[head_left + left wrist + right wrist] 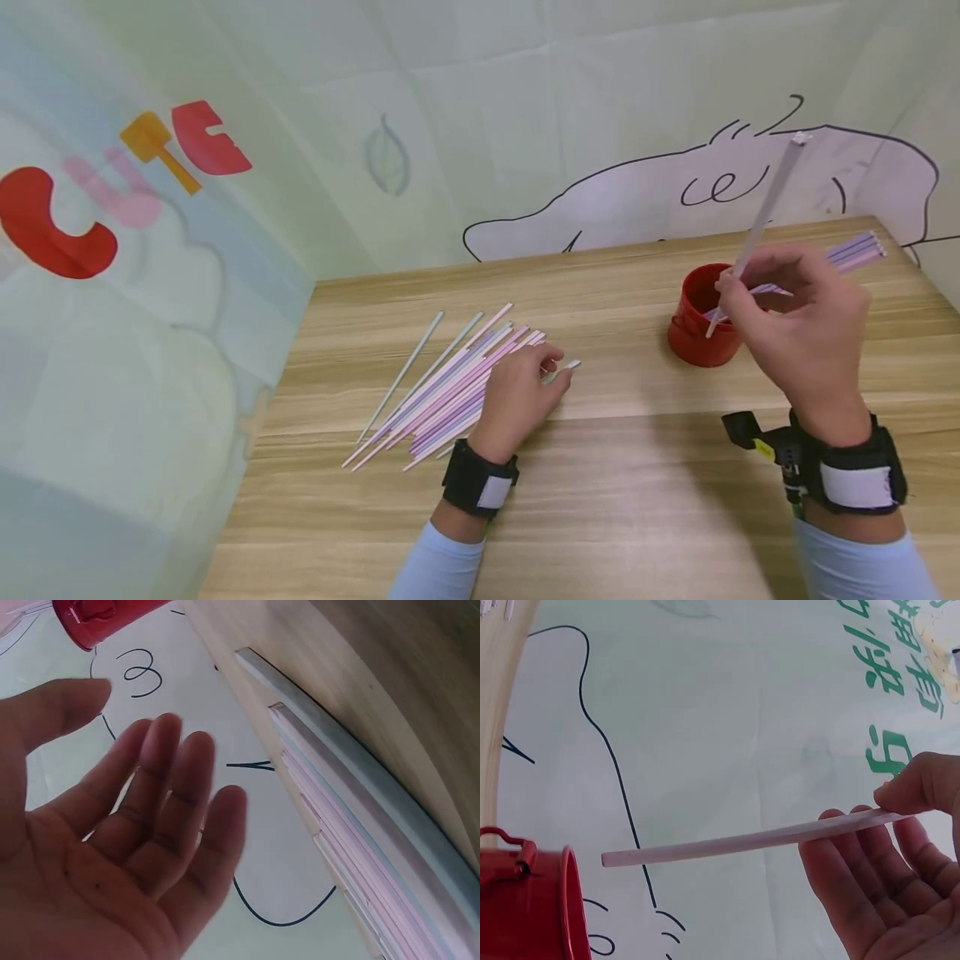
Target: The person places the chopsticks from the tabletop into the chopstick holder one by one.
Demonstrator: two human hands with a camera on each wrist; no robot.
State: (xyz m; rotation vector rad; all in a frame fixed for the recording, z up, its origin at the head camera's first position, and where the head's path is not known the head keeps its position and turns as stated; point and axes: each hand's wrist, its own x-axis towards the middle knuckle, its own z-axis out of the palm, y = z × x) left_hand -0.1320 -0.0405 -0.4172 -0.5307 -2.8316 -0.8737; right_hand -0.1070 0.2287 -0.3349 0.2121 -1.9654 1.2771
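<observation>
My right hand [813, 321] pinches a thin pale lilac stick [727, 844] between thumb and fingers. It is tilted, its upper end leaning right. In the right wrist view the stick's lower end is apart from the rim of a small red bucket [705, 350]. More purple and pink sticks [858, 252] lean in the bucket, partly behind my hand. My left hand [517, 396] is above the right side of a pile of pastel sticks [450, 375]. Its fingers are loosely bent with nothing in them, as the left wrist view [150, 825] shows.
Two grey-green sticks [401, 375] lie at the left of the pile, one slightly separate. Another stick's tip [573, 364] pokes out beside my left hand. The wooden table [600, 500] ends at a printed cloth backdrop [480, 125] behind and at the left.
</observation>
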